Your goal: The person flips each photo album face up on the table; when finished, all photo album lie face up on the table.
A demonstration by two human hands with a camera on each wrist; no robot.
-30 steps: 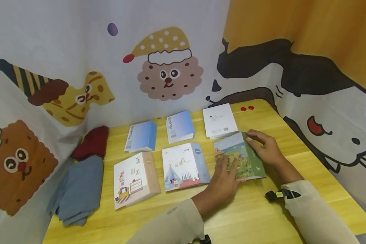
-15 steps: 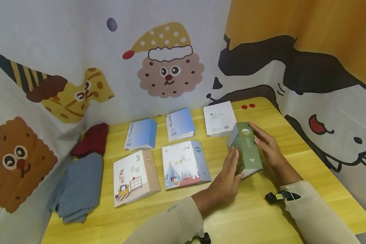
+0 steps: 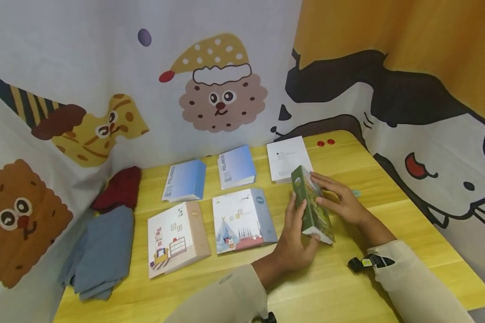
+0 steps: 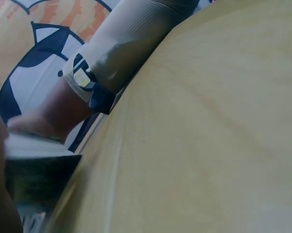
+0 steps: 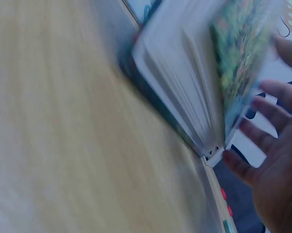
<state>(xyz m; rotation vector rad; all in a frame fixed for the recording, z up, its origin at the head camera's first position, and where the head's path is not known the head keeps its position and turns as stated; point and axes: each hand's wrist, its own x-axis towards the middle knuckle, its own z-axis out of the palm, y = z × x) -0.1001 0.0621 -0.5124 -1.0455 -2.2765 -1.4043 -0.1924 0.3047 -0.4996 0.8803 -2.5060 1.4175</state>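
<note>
A thick green photo album (image 3: 310,211) with a landscape cover stands tilted on its edge between my hands in the head view. My left hand (image 3: 293,246) holds its left side, thumb at the near lower edge and fingers along the green spine. My right hand (image 3: 349,207) touches the picture cover on the other side with extended, spread fingers. In the right wrist view the album's covers (image 5: 240,53) stand apart and white page edges show between them. The left wrist view catches only a dark corner of the album (image 4: 39,177).
Left of my hands lie a white album with a blue-grey spine (image 3: 236,222) and one with a tan spine (image 3: 175,240). Two blue albums (image 3: 183,179) and a white book (image 3: 288,157) form the back row. Folded blue-grey cloth (image 3: 103,251) and dark red cloth (image 3: 119,188) are at left.
The green photo album lay flat with its landscape cover up. It has been raised onto its edge and turned, so the spine now faces left. My right hand has shifted onto the picture cover.
</note>
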